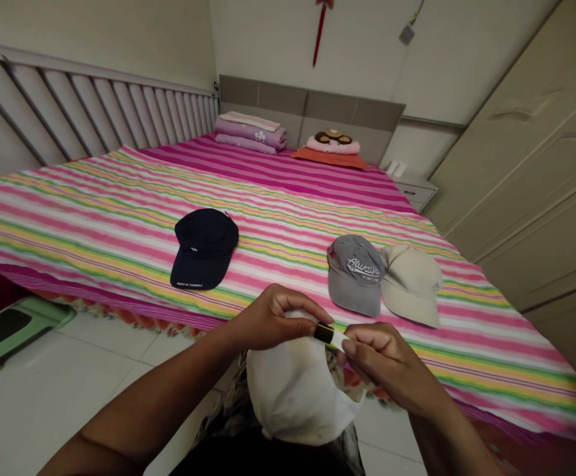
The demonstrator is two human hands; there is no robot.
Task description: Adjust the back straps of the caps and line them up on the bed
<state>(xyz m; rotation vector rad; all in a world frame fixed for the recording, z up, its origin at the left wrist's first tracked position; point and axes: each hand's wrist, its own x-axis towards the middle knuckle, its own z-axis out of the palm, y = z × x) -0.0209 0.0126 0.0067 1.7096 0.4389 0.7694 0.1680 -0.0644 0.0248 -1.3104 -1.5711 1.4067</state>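
Observation:
A white baseball cap (295,390) rests over my lap, its crown toward me and the curved opening at its back facing right. My left hand (273,317) pinches a dark, shiny piece (324,332) at the cap's far side, between thumb and forefinger. From that piece a short white strip (339,340) runs right, and my right hand (384,357) grips its end with closed fingers. The strip looks like the cap's strap; I cannot make out how it is fastened. Part of the cap's far side is hidden by my left hand.
A navy cap (203,248) lies on the striped bed cover (278,231). To the right, a grey cap (356,271) overlaps a beige cap (411,281). Folded bedding (251,134) is by the headboard. A green stool (25,337) stands at lower left, a wardrobe (530,152) at right.

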